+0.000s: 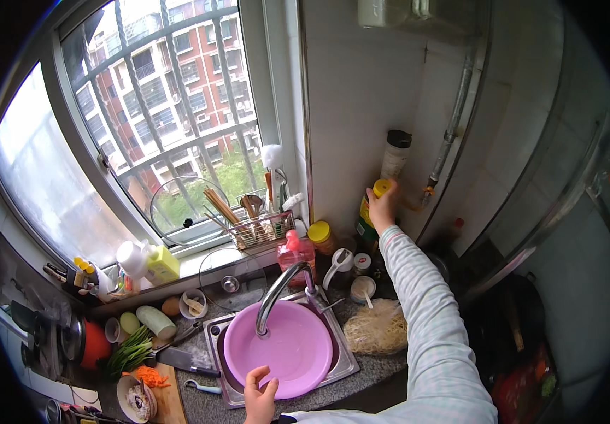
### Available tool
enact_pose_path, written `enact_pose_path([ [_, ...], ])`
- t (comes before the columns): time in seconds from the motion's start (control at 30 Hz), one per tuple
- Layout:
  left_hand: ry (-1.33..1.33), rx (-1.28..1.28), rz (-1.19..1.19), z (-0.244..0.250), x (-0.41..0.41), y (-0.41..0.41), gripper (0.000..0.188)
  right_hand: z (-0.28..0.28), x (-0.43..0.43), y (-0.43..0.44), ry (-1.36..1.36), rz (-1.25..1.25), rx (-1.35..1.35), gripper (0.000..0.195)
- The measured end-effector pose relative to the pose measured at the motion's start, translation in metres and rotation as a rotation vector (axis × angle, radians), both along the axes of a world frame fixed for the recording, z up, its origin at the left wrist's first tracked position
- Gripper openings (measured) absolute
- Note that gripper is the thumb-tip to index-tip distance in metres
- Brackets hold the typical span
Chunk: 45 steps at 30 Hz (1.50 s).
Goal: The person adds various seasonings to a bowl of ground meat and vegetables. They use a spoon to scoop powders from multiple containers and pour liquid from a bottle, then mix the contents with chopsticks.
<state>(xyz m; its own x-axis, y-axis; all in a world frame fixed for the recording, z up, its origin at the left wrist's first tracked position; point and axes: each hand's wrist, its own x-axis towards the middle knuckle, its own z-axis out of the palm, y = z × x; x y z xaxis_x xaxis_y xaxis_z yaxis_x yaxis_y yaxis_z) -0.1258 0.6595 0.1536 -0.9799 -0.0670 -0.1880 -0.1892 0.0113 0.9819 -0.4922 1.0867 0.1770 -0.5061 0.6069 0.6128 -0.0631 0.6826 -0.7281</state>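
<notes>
My right hand [383, 206] reaches to the back corner and is closed around the top of a green container with a yellow cap [364, 221]. Just behind it stands a tall jar with a black lid [395, 153]. My left hand [260, 395] is at the near rim of a pink plastic basin [278, 352], fingers apart and holding nothing. That basin sits in a steel sink [345, 360] under a curved chrome faucet [278, 291]. Right of the sink lies a clear plastic bag of noodles [376, 328], partly covered by my right forearm.
A cleaver [180, 360], a peeler [202, 387], and a cutting board [170, 400] with shredded carrot [151, 376] lie left of the sink. Green stalks [131, 352] are beside them. A pink soap bottle [295, 254] and a glass lid [231, 281] stand behind the faucet. A wok [512, 318] is at right.
</notes>
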Motion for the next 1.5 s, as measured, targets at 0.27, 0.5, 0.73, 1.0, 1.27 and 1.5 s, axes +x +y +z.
enact_pose_path([
  [0.27,-0.025,0.049,0.082,-0.013,-0.003,-0.009,0.039,-0.066,-0.012,-0.005,-0.108,-0.076,0.062,0.071],
  [0.5,-0.045,0.096,0.108,-0.028,-0.004,-0.016,0.038,-0.123,-0.019,0.0,-0.101,-0.04,-0.003,0.072],
  [0.73,-0.077,0.135,0.154,-0.036,0.003,-0.022,0.038,-0.079,0.004,-0.04,-0.118,-0.016,0.173,0.056],
  [1.0,-0.071,0.067,0.133,-0.028,0.002,-0.019,0.037,-0.061,0.016,-0.111,-0.699,0.462,0.551,0.07],
  [1.27,-0.073,0.107,0.142,-0.041,0.018,-0.033,0.037,-0.084,-0.006,-0.07,-0.446,0.393,0.168,0.085],
  [1.5,0.046,0.079,-0.08,-0.043,0.017,-0.031,0.047,0.031,0.105,-0.057,-0.091,0.474,0.151,0.08],
])
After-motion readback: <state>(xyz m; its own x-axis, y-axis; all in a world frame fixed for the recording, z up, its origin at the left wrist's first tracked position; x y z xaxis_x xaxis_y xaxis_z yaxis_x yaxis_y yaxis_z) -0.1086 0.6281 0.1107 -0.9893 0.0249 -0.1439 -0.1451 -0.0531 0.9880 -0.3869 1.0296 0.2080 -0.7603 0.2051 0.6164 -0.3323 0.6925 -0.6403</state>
